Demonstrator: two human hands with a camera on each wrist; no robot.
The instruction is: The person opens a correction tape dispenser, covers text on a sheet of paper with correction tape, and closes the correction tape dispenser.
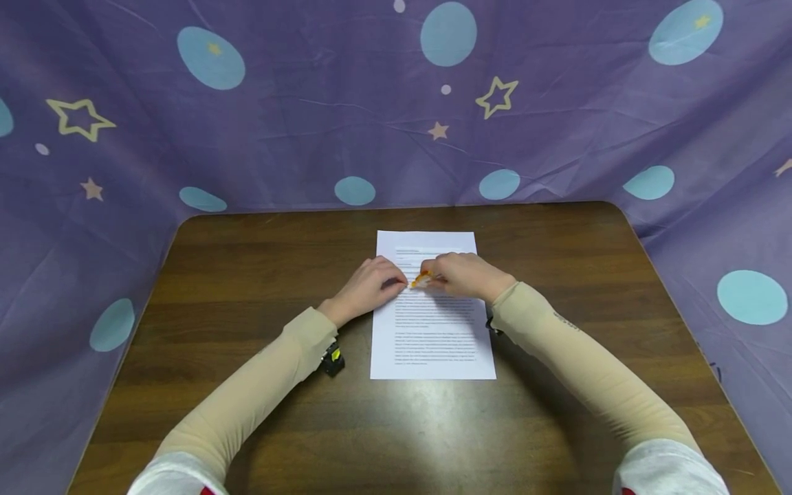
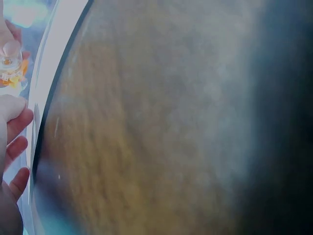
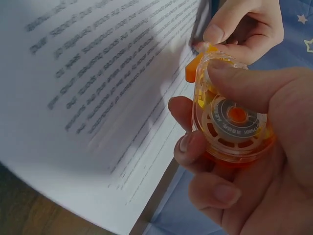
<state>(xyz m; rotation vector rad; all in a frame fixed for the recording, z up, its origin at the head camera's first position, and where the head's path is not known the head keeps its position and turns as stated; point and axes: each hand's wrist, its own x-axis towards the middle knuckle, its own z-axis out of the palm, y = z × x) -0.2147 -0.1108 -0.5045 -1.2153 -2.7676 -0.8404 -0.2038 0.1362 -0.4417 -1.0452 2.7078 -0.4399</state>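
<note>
An orange, see-through correction tape (image 3: 234,117) lies in my right hand (image 1: 460,273), thumb on its upper side and fingers curled beneath. The right wrist view shows its round spool and orange tip end pointing at my left hand (image 1: 371,285). That hand's thumb (image 3: 215,32) and forefinger pinch right at the tip; what exactly lies between them is hidden. Both hands are over a printed white sheet (image 1: 433,350) with lines of black text. The left wrist view catches only part of my left hand (image 2: 12,147) and the correction tape (image 2: 12,73) at its left edge.
The sheet lies on a dark brown wooden table (image 1: 260,268), near its middle. A purple curtain (image 1: 297,103) with stars and blue dots hangs behind the table and along both sides. A small black device (image 1: 333,359) sits under my left wrist.
</note>
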